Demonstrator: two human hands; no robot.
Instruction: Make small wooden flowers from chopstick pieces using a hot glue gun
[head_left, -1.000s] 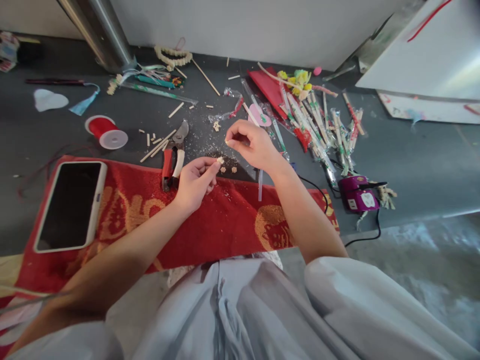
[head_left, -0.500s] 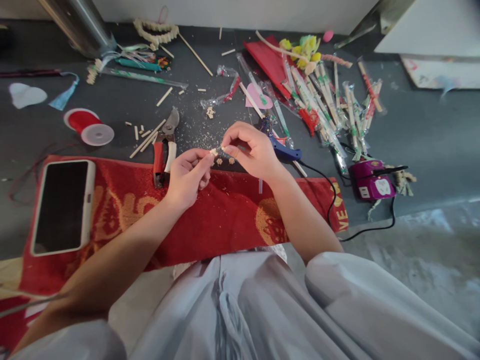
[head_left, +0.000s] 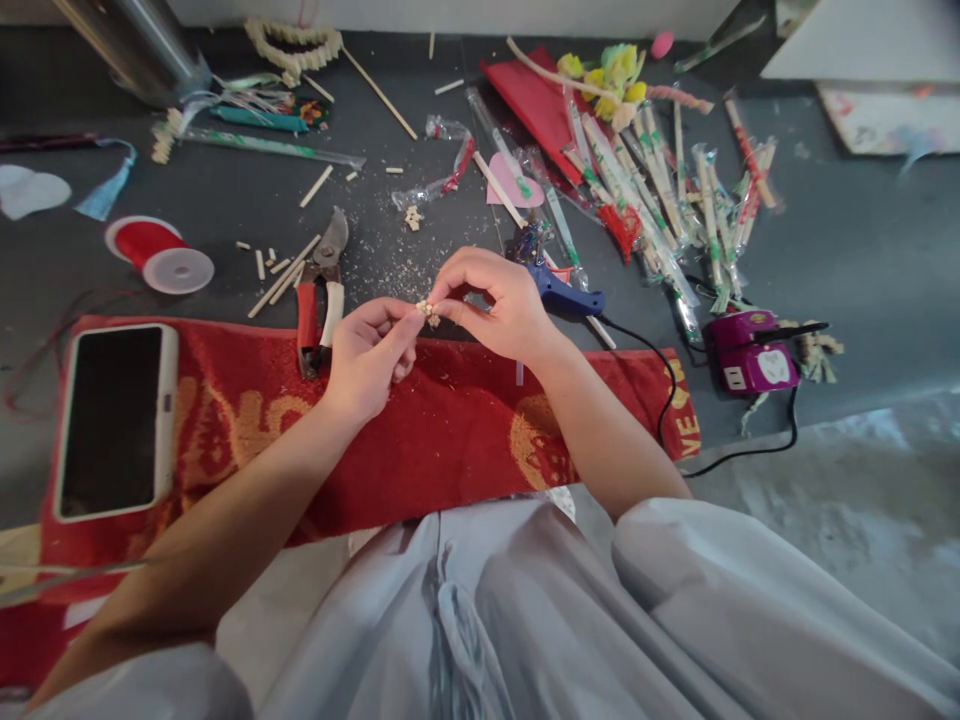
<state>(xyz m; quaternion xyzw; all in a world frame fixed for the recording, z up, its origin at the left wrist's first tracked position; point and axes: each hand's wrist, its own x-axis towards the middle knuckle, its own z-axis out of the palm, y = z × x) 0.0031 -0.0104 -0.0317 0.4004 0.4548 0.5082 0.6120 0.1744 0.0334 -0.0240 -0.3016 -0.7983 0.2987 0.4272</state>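
My left hand (head_left: 371, 350) pinches a small pale cluster of short wooden stick pieces (head_left: 424, 307) between thumb and fingertips, above the near edge of the worktop. Thumb and forefinger of my right hand (head_left: 495, 305) are closed at the cluster's right side; the tiny bit of stick in them is mostly hidden. Left of my left hand lie pruning shears (head_left: 328, 262) with one red and one white handle. A blue glue gun (head_left: 566, 292) rests just beyond my right hand. Another small pale cluster (head_left: 412, 217) sits farther back among white crumbs.
A red towel (head_left: 435, 440) covers the near edge, with a phone (head_left: 116, 420) on its left end. Cut sticks (head_left: 285, 275) and a spool of red ribbon (head_left: 159, 252) lie left. Wrapped chopsticks (head_left: 637, 200) and a purple power socket (head_left: 752, 352) with a cable are right.
My right hand has moved slightly left, bringing its tiny piece from just apart to touching the cluster in my left hand. The view has shifted slightly.
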